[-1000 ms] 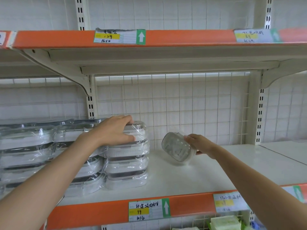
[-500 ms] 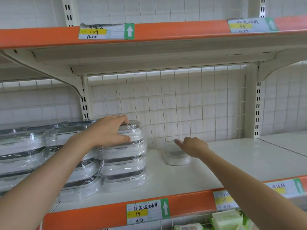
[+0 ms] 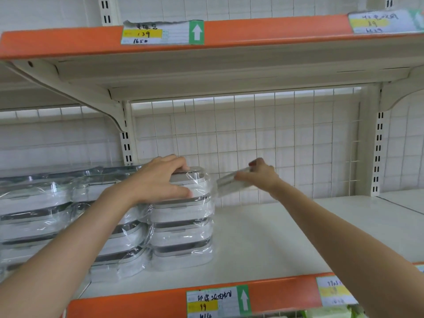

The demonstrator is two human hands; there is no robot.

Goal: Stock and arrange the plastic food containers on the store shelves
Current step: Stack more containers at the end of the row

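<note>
Shrink-wrapped white food containers with grey lids stand in stacks (image 3: pixel 181 226) on the left half of the white shelf (image 3: pixel 286 244). My left hand (image 3: pixel 164 180) rests on the top container of the rightmost stack, fingers curled over its far edge. Just right of that stack's top, my right hand (image 3: pixel 259 175) grips a small clear container (image 3: pixel 231 183) and holds it in the air, tilted, level with the stack's top.
The shelf above (image 3: pixel 206 42) hangs low, its orange front edge carrying price labels. A wire grid back panel (image 3: pixel 263 138) closes the rear. An upright post (image 3: pixel 376 148) stands at the right. The orange front edge (image 3: pixel 275 292) has more labels.
My right hand has lifted the small clear container from the shelf surface up to the height of the stack's top. My left hand stays on the stack.
</note>
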